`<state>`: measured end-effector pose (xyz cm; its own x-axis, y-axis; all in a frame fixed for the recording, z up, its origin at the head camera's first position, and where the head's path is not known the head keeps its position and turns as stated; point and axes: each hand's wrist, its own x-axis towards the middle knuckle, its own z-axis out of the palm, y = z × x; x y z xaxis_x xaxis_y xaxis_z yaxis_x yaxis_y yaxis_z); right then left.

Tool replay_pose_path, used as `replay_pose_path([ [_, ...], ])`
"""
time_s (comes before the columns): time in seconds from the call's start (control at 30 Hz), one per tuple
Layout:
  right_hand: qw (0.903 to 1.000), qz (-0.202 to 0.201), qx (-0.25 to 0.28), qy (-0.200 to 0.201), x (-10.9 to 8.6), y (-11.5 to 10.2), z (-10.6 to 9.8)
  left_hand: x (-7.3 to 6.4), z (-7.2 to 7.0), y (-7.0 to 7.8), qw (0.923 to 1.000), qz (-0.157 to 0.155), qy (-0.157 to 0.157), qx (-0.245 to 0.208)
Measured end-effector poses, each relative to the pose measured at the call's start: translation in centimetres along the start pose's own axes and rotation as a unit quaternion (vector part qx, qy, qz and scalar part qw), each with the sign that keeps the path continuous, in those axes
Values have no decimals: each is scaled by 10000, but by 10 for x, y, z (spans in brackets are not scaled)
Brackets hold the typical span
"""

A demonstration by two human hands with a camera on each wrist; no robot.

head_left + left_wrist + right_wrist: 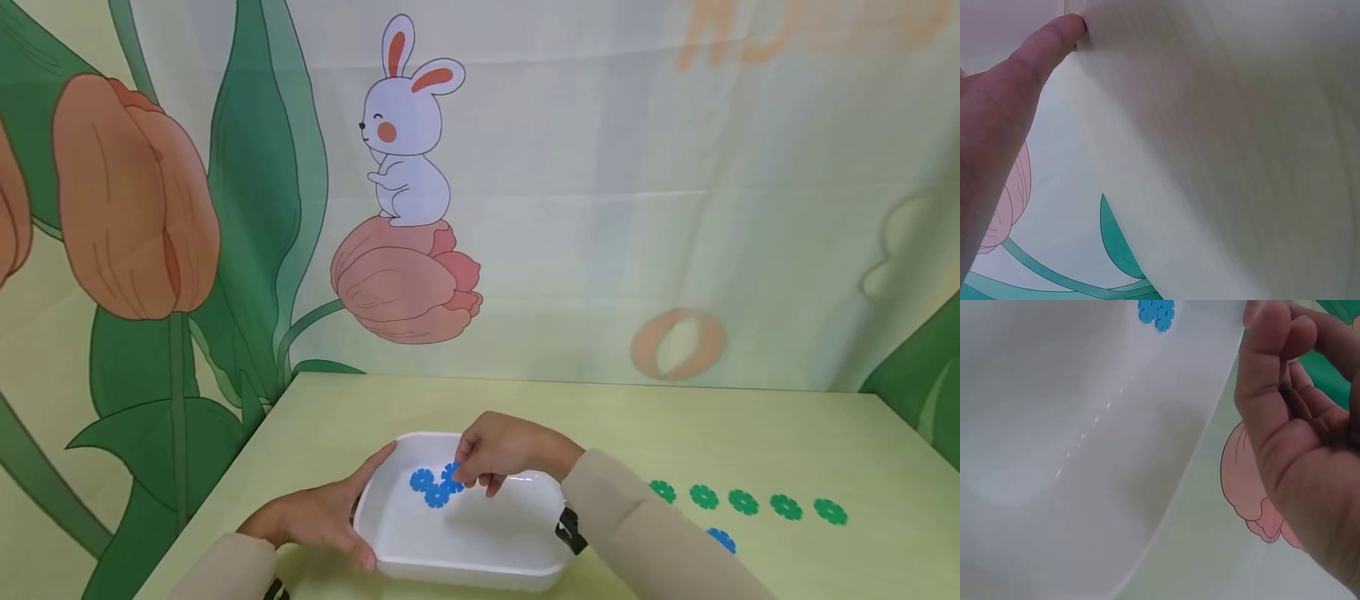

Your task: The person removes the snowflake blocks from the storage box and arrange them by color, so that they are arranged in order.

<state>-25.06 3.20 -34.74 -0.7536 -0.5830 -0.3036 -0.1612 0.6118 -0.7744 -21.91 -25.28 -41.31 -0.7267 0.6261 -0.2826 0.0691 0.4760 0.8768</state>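
A white plastic tray (480, 533) stands on the table, and my left hand (322, 515) holds its left side, thumb at the near corner and fingers along the far left rim. The left wrist view shows one finger (1047, 47) touching the tray's pale wall. Over the tray, my right hand (501, 450) pinches a blue snowflake building disc (452, 476) at its fingertips. Just beside it, two blue discs (422, 480) lie on the tray floor. The right wrist view shows blue discs (1156, 312) inside the tray; the pinched one is mostly hidden there by my fingers.
Right of the tray, a row of several green snowflake discs (743, 502) lies on the table (600, 417). A blue disc (722, 540), partly covered by my right sleeve, lies nearer. A printed curtain (540, 208) hangs behind the table.
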Motion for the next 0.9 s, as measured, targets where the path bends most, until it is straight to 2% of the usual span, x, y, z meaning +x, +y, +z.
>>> replay_pose_path([
  [0.13, 10000, -49, 65, -7, -8, 5, -8, 0, 0, -1, 10000, 78, 20, -56],
  [0.33, 9996, -205, 183, 17, -21, 13, -16, -1, 1, -2, 9994, 195, -116, -248],
  [0.7, 9985, -376, 388, 79, -42, 25, -24, -3, 1, 0, 9995, 176, -107, -226],
  [0.9, 9987, -263, 405, 153, -52, 35, -28, -2, 2, -1, 9997, 133, -96, -198],
])
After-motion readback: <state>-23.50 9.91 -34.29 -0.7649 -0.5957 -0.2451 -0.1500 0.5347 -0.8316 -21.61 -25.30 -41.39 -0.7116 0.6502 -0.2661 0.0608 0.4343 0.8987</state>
